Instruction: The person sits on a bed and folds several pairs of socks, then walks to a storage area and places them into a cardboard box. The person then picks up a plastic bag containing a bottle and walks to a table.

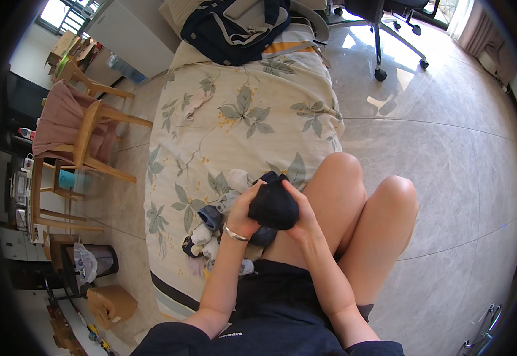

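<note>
My left hand (pixel 242 216) and my right hand (pixel 303 211) hold a black cloth item (pixel 274 205), probably a sock, between them above the bed's edge. The thumbs are at its upper rim, while the other fingers are largely hidden behind it. Beside and below my left hand lies a pile of socks: a dark blue-grey one (pixel 210 217), a white one (pixel 201 234), a black one with a light mark (pixel 190 247) and several others. A pale pink sock (pixel 197 105) lies alone farther up the floral bedsheet (pixel 196 151).
A dark backpack (pixel 236 33) rests at the bed's far end. Wooden chairs (pixel 85 133), one draped with a pink cloth (pixel 62 115), stand at left. A cardboard box (pixel 111 306) is at lower left. An office chair (pixel 376 40) stands at upper right.
</note>
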`<state>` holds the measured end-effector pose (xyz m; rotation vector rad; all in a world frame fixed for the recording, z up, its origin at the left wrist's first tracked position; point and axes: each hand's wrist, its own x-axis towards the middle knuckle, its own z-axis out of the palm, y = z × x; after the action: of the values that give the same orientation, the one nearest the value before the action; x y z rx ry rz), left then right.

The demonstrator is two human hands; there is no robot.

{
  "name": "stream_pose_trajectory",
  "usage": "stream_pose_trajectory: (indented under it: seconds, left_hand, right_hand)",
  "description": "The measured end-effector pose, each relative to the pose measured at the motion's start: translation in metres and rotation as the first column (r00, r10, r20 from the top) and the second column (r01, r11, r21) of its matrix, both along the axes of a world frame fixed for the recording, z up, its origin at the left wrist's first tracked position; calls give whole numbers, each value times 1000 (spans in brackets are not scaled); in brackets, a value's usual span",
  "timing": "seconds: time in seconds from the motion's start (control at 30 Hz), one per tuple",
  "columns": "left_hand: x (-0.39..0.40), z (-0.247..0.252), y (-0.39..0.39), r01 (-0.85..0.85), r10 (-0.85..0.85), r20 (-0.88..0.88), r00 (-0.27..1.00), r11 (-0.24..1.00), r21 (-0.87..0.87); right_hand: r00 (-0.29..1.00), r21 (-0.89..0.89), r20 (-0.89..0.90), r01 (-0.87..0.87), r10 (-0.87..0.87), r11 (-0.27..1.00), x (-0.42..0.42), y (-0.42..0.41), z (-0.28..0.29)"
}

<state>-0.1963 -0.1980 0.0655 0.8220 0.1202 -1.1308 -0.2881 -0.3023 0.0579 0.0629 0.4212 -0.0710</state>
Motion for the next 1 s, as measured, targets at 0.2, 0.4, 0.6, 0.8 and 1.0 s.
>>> stream_pose_trajectory:
  seconds: [0.2, 0.4, 0.6, 0.8, 1.0]
  left_hand:
    - [13, -22, 7, 128, -197, 448, 872, 975, 180]
    - [-25, 20, 8, -55, -17, 700, 714, 995, 81]
    - [0, 18, 47, -197, -227, 797, 560, 897, 395]
    - [44, 62, 87, -110, -170, 828, 534, 957, 268]
    - [-11, -4, 221, -684, -716, 698, 27, 496, 535]
  right_hand:
    - [996, -155, 87, -5, 19, 988, 2, 2, -9]
    - [961, -617, -11, 209, -275, 759, 12, 11, 1]
    - [993, -992, 110, 107, 42, 67, 20, 9, 4]
    - [992, -994, -33, -20, 123, -107, 54, -8, 30]
    - [969, -797, -206, -84, 138, -598, 56, -40, -11]
